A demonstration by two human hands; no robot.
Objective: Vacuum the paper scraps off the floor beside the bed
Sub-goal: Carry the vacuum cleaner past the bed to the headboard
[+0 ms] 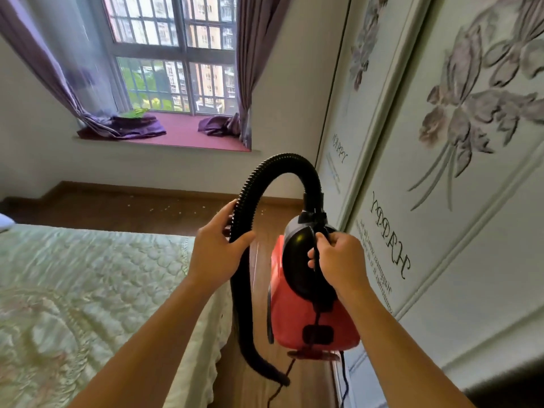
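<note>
Two grips are sharing the load: fingers (313, 256) of the right hand (338, 260) are clasping the black handle (317, 241) of the red plastic canister vacuum (297, 316), while the left hand (219, 251) is curling round its black ribbed hose (250, 189), steadying it. White paper scraps (167, 209) are lying on the wooden floor (103, 207) beyond the quilted green bed (88, 290).

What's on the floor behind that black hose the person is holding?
Small pale paper scraps lie scattered on the wooden floor near the far wall. The hose, the left hand and the bed hide the nearer floor.
</note>
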